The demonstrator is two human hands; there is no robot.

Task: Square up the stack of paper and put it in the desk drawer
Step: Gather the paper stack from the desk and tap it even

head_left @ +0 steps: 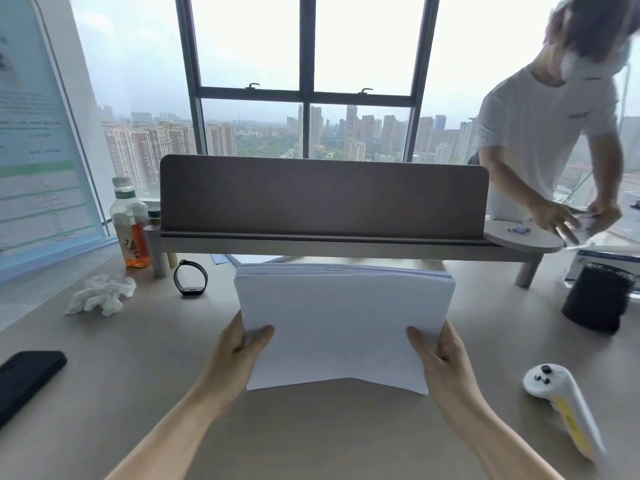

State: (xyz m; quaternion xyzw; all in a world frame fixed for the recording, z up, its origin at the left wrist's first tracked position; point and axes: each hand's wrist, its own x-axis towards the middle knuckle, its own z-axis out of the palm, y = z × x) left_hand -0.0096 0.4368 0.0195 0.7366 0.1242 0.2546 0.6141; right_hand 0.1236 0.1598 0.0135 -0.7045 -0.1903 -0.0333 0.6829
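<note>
A thick stack of white paper [343, 323] stands on its long edge in the middle of the desk [311, 438], tilted slightly away from me. My left hand [239, 355] grips its left side, thumb on the front sheet. My right hand [441, 358] grips its right side the same way. The top edges of the sheets look nearly level, with a slight stepping at the back. The bottom edge bows up a little in the middle. No drawer is in view.
A brown shelf riser [322, 202] stands behind the stack. At left are a tea bottle [131, 223], a crumpled tissue [98, 294], a wristband [191, 278] and a black phone [26, 379]. At right are a white controller [561, 400], a black cylinder [597, 297] and another person [540, 143].
</note>
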